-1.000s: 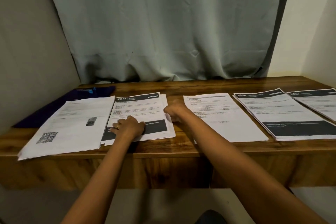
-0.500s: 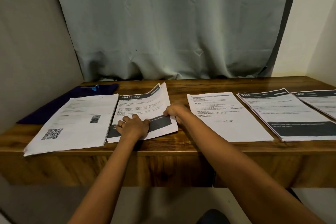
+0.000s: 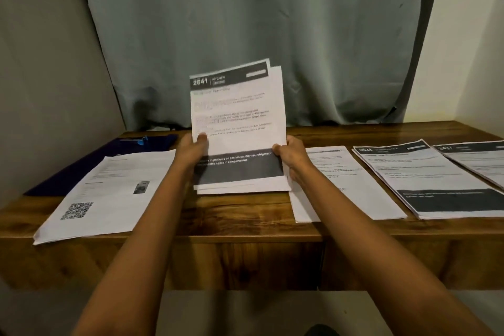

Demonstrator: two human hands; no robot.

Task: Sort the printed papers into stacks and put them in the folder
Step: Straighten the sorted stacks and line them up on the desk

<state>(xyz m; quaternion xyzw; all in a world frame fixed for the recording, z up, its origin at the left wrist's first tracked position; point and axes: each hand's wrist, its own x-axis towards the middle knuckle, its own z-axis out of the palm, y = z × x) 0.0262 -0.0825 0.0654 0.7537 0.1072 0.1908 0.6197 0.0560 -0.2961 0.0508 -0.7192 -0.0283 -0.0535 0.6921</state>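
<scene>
The 2641 paper stack [image 3: 237, 123] is held upright, right of the folder [image 3: 90, 163], its sides grasped by the left hand [image 3: 192, 148] and right hand [image 3: 293, 157], likely for squaring.

Five paper stacks [image 3: 109, 194]: four flat on the table [image 3: 245, 215], one held stack [image 3: 237, 123] above it; one blue folder [image 3: 90, 161] at the table's far left; two hands: left hand [image 3: 191, 148], right hand [image 3: 293, 157]

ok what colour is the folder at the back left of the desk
Dark purple folder, with a small blue piece on top; head view.
</scene>
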